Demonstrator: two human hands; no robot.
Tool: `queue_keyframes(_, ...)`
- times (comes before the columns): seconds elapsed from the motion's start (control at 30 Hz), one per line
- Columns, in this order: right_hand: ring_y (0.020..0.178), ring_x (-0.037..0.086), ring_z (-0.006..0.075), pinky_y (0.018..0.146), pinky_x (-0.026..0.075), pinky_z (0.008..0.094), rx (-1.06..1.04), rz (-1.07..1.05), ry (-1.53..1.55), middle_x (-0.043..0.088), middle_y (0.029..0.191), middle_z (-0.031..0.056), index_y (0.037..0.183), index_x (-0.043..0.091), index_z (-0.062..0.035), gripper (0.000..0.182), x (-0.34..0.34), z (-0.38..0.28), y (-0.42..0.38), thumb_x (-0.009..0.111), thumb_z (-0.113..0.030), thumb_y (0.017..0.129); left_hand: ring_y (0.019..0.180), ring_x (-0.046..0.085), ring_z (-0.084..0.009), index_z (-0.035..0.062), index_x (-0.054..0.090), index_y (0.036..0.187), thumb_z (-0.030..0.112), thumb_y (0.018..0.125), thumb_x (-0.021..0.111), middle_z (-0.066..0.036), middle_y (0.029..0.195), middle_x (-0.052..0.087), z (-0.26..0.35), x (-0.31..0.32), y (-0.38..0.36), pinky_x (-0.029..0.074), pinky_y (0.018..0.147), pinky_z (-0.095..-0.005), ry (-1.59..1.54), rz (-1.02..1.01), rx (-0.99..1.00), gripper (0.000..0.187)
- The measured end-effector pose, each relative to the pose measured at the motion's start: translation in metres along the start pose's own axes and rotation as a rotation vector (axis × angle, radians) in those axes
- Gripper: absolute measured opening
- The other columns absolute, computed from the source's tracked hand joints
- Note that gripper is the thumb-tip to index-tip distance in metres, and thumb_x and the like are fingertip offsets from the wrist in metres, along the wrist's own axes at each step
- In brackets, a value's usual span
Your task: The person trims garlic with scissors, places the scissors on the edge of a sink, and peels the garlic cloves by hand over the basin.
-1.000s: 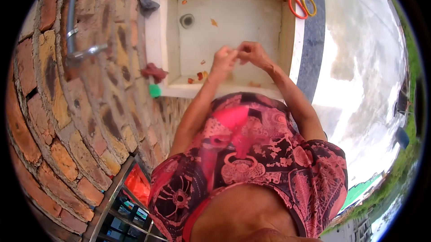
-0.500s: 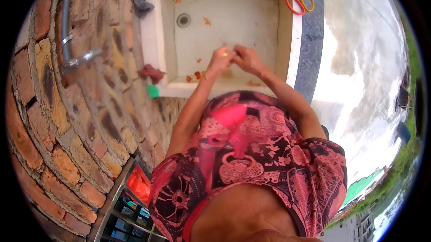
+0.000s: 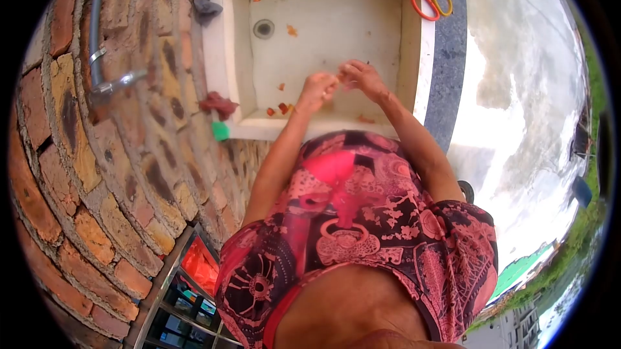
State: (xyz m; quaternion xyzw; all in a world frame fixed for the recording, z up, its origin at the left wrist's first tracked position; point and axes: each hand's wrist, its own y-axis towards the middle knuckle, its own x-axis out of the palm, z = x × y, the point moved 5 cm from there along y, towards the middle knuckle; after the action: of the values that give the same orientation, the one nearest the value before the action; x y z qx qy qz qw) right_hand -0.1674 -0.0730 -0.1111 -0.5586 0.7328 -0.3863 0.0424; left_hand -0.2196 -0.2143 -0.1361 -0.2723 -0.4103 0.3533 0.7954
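Above the white sink (image 3: 323, 32), my left hand (image 3: 319, 92) and my right hand (image 3: 362, 80) work close together. My left fingers are pinched, and a ring shows on them. The right fingers are curled, with a small pale, blurred bit under them. What lies between the fingertips is too small and smeared to name. Several orange-brown scraps like peel (image 3: 283, 108) lie at the sink's near left, beside my left wrist. Another orange scrap (image 3: 292, 30) rests near the drain (image 3: 264, 29).
Scissors (image 3: 432, 1) with red and yellow handles lie on the sink's right rim. A dark red cloth (image 3: 218, 105), a green piece (image 3: 220, 131) and a grey cloth (image 3: 206, 9) sit along the left rim. A tap (image 3: 119, 84) juts from the brick wall (image 3: 145, 174).
My hands have moved slightly apart; the left shows its curled fingers and the right has shifted a little to the right. Some scraps in the sink have slid slightly left.
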Motion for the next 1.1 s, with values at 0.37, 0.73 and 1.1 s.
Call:
queue_keyframes(0.37,0.060,0.053,0.0106,0.054,0.048,0.0224,-0.092,0.069,-0.179,0.058,0.078,0.0026,0.100,0.059,-0.0031,0.023,-0.003,-0.014,-0.006,0.060,-0.022,0.088,0.053,0.044,-0.0041,0.0011,0.053,0.085,0.012,0.085,0.064,-0.006,0.073,0.055,0.022,0.004,-0.016,0.031,0.039,-0.0163,-0.082,0.162,0.109,0.016)
queue_keyframes(0.73,0.052,0.051,0.0073,0.045,0.042,0.0210,-0.029,-0.079,-0.138,0.060,0.066,0.0041,0.076,0.061,-0.0013,0.017,0.019,-0.015,-0.008,0.058,-0.013,0.088,0.049,0.042,-0.0039,0.0039,0.053,0.080,0.013,0.087,0.061,-0.006,0.070,0.055,0.030,0.011,-0.023,0.030,0.037,-0.0158,-0.088,0.118,0.147,0.014)
queue_keyframes(1.1,0.052,0.043,0.0044,0.044,0.032,0.0219,-0.191,0.267,-0.224,0.053,0.059,-0.0002,0.068,0.058,-0.0035,0.018,0.012,-0.020,-0.010,0.061,-0.012,0.084,0.050,0.039,-0.0029,0.0029,0.056,0.085,0.022,0.084,0.065,-0.001,0.068,0.054,0.040,0.008,-0.019,0.028,0.040,-0.0166,0.683,0.521,0.532,0.022)
